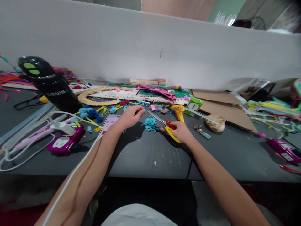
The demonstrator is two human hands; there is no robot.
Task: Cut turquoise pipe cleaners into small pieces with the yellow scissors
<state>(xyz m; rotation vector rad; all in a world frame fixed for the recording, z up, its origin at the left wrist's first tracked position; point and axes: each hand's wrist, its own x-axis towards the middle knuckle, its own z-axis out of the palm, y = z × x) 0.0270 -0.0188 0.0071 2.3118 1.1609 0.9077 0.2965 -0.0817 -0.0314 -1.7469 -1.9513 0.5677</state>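
Note:
My right hand (180,131) grips a pair of scissors (169,125) by its red and yellow handles. The blades point up and left, toward the fingers of my left hand (133,116). Those fingers are pinched together just beyond the blade tips; whatever they hold is too small to make out. Under the scissors, a pile of light blue snippets (150,123) lies on the dark table (141,160). Beside my left wrist, a phone (111,121) shows a timer and is partly covered by my forearm.
A yellow glue gun (178,110) and a green box (194,106) stand beyond my right hand. Farther left are a black bottle (53,86), blue pom-poms (90,113) and a purple power strip (67,139). A white cable (77,168) crosses my left forearm. Flat cardboard (231,116) lies at right.

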